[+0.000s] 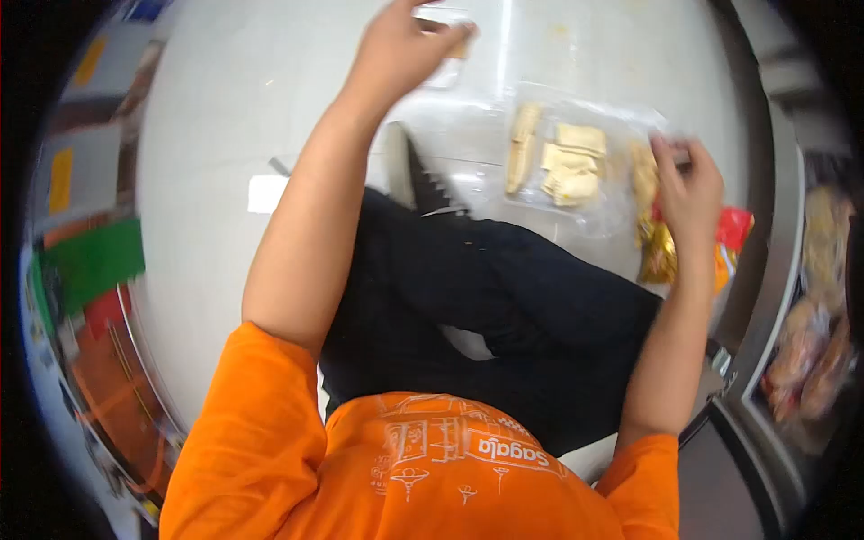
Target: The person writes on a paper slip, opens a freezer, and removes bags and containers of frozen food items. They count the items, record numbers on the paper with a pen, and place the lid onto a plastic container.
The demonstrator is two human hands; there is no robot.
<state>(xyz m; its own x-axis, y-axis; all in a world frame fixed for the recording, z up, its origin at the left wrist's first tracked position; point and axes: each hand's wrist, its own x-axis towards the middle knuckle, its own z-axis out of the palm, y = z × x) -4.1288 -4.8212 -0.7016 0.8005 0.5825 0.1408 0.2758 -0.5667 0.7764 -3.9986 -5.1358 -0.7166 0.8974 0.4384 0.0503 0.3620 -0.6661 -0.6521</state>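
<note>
My left hand (418, 45) is at the top of the view, its thumb apart from the fingers, which are partly cut off by the frame. Beneath it lies a small white and brown packet (457, 54). On the right, my right hand (686, 175) is blurred, with its fingers curled and its thumb apart, beside a clear plastic bag (585, 108). Flat, pale yellow pieces (574, 162) are in or under the plastic, with a long pale stack (522, 148) to their left. A gold and red packet (660, 256) is partly hidden by my right wrist.
My legs (486, 288) and a dark shoe (432, 184) are on the pale floor (207, 297). A white card (266, 193) lies left. Shelving with a green panel (94, 263) borders the left; a metal-edged case (783, 306) holding bagged food (801, 346) is right.
</note>
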